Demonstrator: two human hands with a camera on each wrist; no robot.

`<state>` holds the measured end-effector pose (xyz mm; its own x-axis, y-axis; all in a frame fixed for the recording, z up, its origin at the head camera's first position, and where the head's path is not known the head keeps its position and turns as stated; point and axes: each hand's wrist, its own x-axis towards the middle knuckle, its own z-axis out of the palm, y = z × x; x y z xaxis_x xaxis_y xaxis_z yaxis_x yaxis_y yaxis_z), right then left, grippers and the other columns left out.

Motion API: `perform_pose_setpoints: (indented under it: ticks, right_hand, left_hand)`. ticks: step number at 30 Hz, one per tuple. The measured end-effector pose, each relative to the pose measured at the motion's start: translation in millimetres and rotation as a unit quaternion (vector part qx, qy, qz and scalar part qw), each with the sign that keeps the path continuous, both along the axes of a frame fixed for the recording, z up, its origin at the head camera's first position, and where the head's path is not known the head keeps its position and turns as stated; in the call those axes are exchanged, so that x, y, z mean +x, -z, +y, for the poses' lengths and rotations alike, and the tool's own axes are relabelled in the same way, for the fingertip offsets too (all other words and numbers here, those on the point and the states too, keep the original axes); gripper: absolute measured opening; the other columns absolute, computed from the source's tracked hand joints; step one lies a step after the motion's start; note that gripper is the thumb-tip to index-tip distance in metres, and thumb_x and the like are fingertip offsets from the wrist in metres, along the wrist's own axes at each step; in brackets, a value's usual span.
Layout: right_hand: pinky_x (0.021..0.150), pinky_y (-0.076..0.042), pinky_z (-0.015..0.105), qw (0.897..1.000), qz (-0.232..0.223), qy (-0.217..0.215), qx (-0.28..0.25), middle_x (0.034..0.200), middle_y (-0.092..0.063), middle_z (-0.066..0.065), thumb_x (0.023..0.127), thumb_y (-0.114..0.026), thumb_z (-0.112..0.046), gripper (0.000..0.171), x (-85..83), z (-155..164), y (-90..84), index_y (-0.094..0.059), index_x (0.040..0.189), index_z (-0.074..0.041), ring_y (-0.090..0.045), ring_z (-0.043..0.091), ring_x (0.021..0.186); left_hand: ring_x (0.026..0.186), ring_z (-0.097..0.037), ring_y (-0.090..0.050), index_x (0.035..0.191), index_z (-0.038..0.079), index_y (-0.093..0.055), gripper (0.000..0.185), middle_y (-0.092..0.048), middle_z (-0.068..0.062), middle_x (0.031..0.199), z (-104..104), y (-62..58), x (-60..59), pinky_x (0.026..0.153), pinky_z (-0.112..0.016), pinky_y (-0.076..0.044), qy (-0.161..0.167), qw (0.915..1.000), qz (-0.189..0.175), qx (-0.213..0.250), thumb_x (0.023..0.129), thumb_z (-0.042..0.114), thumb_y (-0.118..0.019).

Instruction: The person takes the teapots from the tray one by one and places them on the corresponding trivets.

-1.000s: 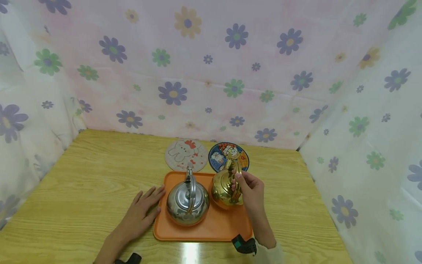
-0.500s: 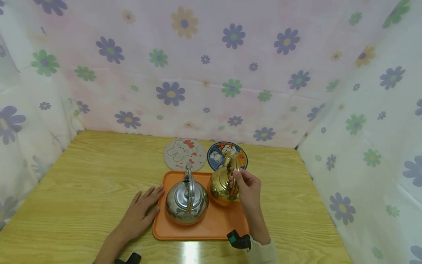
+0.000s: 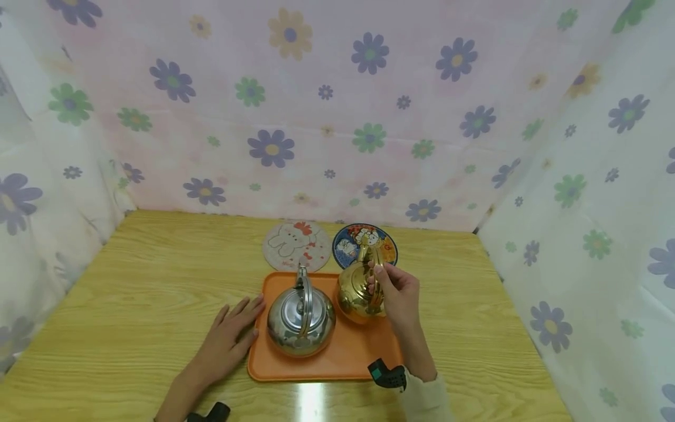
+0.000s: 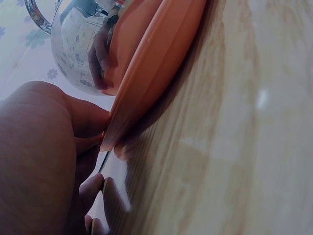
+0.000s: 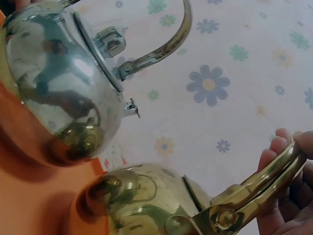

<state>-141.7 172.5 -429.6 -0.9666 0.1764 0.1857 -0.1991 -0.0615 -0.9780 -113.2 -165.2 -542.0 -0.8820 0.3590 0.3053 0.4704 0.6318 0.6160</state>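
On the wooden table lies an orange tray (image 3: 327, 360) with a silver kettle (image 3: 300, 319) on its left half. My right hand (image 3: 395, 290) grips the handle of a gold kettle (image 3: 355, 293) held over the tray's far right part; the right wrist view shows my fingers (image 5: 279, 152) curled round the gold handle (image 5: 259, 188), with the silver kettle (image 5: 58, 83) beside it. My left hand (image 3: 229, 337) rests flat on the table, fingers straight, touching the tray's left edge (image 4: 146, 83).
Two round coasters lie just behind the tray: a pale one with a bunny (image 3: 292, 239) and a blue cartoon one (image 3: 364, 243). Flowered cloth walls close in the table at the back and both sides.
My right hand has carried the gold kettle a little away from me, toward the blue coaster. The left hand and the silver kettle have stayed in place.
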Motion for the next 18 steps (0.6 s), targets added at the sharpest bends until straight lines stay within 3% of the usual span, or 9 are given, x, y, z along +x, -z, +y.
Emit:
perform_pose_setpoints:
  ticks: [7,18]
  right_hand:
    - [0.061,-0.056,0.023,1.000,0.020,-0.001,-0.011,0.103,-0.076,0.014,0.103,-0.057,-0.004,0.031,-1.0,-1.5,6.9,-0.063,0.110,0.026,-0.067,0.014,0.072]
    - [0.061,-0.057,0.022,0.999,0.043,-0.008,-0.012,0.096,-0.074,0.017,0.104,-0.056,-0.005,0.033,-3.8,-4.1,8.7,-0.063,0.111,0.026,-0.067,0.015,0.072]
  left_hand:
    - [0.144,-0.046,-0.038,0.148,0.006,-0.054,0.049,-0.049,-0.010,0.155,0.2,-1.2,1.4,0.119,-0.062,-0.014,-0.001,1.0000,-0.006,0.003,0.102,0.018,-0.061]
    - [0.144,-0.046,-0.038,0.148,0.005,-0.054,0.048,-0.050,-0.011,0.155,1.6,-4.7,1.6,0.117,-0.064,-0.016,-0.001,1.0000,-0.005,0.005,0.102,0.017,-0.061]
